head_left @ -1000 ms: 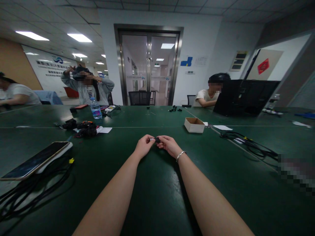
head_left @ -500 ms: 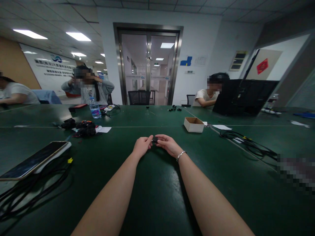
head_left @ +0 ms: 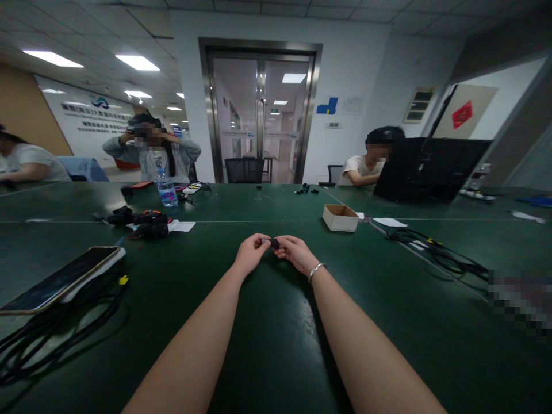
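Observation:
Between my two hands, just above the green table point(head_left: 276, 322), is a small black piece point(head_left: 275, 244), too small to name. My right hand point(head_left: 294, 253), with a silver bracelet at the wrist, pinches it from the right. From the other side my left hand point(head_left: 251, 253) pinches with thumb and forefinger, and a small greyish bit point(head_left: 266, 241) shows at its fingertips. Whether the grey bit and the black piece are joined cannot be made out. Part of both is covered by my fingers.
An open cardboard box point(head_left: 340, 218) stands ahead to the right. Black cables point(head_left: 435, 253) lie beyond it. At left are a phone point(head_left: 60, 279), coiled cable point(head_left: 86, 322), a dark heap of gear point(head_left: 149, 224) and a water bottle point(head_left: 167, 190). People sit across the table.
My fingers have shifted slightly around the small black piece, which now shows more plainly at my right fingertips. The grey bit has come into sight at my left fingertips.

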`<state>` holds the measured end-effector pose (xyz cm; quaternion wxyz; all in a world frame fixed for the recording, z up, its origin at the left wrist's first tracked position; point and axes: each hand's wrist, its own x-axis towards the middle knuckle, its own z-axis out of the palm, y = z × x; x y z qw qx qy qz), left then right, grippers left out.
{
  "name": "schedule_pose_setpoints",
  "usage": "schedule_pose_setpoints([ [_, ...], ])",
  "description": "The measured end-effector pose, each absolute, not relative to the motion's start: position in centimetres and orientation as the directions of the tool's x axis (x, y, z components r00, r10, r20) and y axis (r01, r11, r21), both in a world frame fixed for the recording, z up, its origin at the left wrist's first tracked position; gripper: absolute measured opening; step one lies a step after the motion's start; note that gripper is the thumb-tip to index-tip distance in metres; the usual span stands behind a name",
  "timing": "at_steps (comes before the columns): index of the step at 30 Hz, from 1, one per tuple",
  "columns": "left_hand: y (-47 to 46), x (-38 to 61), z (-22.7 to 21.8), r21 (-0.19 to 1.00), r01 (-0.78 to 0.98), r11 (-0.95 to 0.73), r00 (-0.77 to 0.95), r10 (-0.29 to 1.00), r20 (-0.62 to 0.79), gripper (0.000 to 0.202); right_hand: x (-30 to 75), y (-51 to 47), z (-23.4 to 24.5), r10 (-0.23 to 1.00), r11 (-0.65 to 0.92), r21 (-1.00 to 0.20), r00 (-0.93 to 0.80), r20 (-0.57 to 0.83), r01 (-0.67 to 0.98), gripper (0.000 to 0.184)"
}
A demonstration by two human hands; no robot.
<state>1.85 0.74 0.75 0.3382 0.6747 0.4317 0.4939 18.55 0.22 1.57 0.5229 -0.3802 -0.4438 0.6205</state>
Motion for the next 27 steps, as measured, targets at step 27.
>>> schedule_pose_setpoints([
  [27, 0.66, 1.71, 1.70, 0.977, 0.114, -0.177, 0.110, 0.980, 0.165, 0.022, 18.47, 0.38, 1.55, 0.993, -0.044, -0.955, -0.114, -0.011, -0.292, 0.014],
])
